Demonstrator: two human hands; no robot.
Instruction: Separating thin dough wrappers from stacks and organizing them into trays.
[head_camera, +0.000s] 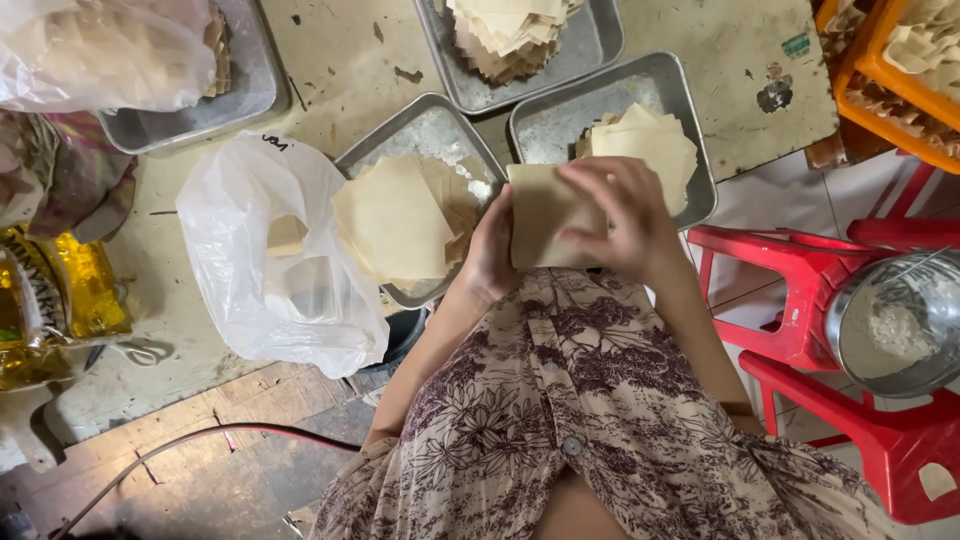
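While both hands are closed on one small stack of square, pale tan wrapper sheets, the work in hand looks like the separating or squaring-up of the sheets. The left hand cups the stack's left edge from beneath, thumb side toward the body, and the right hand lies over its right part with fingers spread across the top sheet. The stack is held just above the near rims of two metal trays, in front of the person's patterned shirt. The left tray holds a fanned pile of similar sheets with a dusting of white powder, and the right tray holds a smaller, tidier pile. A third tray farther off carries a taller pile. To the left a white plastic bag lies open on the worn table, with a few sheets showing through it; a bottle of yellow oil sits at the far left. On the right, a red plastic stool supports a metal bowl of white powder. I judge the next move needs a light pinch at one corner, so a single thin sheet lifts without tearing or dragging its neighbour along.
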